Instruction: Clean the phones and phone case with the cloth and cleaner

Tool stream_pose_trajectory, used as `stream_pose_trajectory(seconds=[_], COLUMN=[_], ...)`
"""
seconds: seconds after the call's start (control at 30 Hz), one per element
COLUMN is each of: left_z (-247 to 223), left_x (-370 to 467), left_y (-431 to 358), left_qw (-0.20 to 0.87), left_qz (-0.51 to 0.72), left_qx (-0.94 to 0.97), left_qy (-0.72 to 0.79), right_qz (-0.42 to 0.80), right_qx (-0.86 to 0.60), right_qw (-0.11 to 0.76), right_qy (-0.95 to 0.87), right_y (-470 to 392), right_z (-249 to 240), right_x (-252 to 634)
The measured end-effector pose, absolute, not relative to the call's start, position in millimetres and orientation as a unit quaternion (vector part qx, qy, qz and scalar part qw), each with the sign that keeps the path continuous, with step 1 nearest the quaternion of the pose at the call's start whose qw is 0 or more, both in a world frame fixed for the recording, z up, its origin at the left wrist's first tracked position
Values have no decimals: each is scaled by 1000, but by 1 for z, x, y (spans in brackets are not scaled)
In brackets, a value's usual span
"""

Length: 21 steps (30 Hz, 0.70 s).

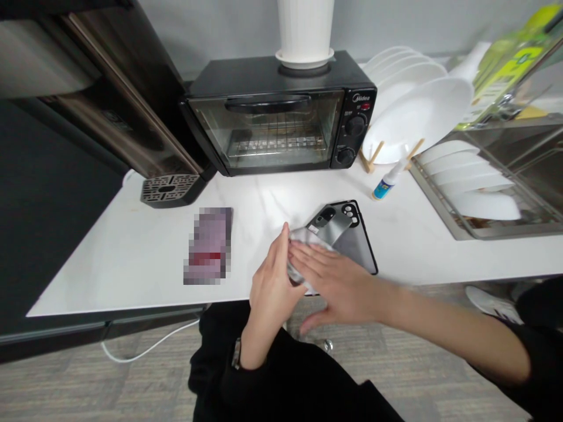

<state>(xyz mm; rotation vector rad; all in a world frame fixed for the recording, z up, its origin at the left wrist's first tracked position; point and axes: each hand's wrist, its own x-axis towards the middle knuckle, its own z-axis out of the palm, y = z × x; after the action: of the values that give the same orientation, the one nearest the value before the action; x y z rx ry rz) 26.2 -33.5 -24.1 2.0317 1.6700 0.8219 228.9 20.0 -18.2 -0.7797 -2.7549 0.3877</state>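
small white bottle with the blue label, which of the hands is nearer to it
Right. In the picture, the right hand is below and left of the small white bottle with a blue label; the left hand is farther left.

Two hands (272, 287) (341, 284), one oven (281, 132), two knobs (355, 125) (345, 156), one pot (305, 26)

Single head-worn view, from above near side of bench (132, 246), facing forward and steeply down. Left hand (272, 281) and right hand (341, 281) close, just below centre. Oven (281, 132) farther off, front and top both visible; wall (241, 29) behind it, at top of view. Floor (149, 387) along bottom. Wide field; bench's near edge runs slightly tilted.
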Motion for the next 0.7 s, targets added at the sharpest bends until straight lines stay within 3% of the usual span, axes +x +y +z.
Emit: stream_pose_trajectory(seconds=[0.2, 0.33, 0.5, 0.63, 0.7], left_z=[-25, -25, -25, -26, -26], left_x=[27, 27, 30, 32, 35], left_y=[-34, -33, -33, -34, -34], left_qw=[182, 186, 170, 166, 151], left_qz=[298, 291, 299, 287, 293], left_qx=[722, 726, 719, 712, 698], left_qy=[597, 595, 604, 619, 636], right_qz=[104, 137, 106, 164, 182], right_qx=[-361, -258, -374, -251, -271], right_qw=[141, 112, 119, 89, 69], right_qy=[-916, -950, -914, -950, -943], right_y=[29, 30, 39, 37, 46], right_z=[-21, -22, -22, -18, -15], right_x=[227, 225, 231, 226, 225])
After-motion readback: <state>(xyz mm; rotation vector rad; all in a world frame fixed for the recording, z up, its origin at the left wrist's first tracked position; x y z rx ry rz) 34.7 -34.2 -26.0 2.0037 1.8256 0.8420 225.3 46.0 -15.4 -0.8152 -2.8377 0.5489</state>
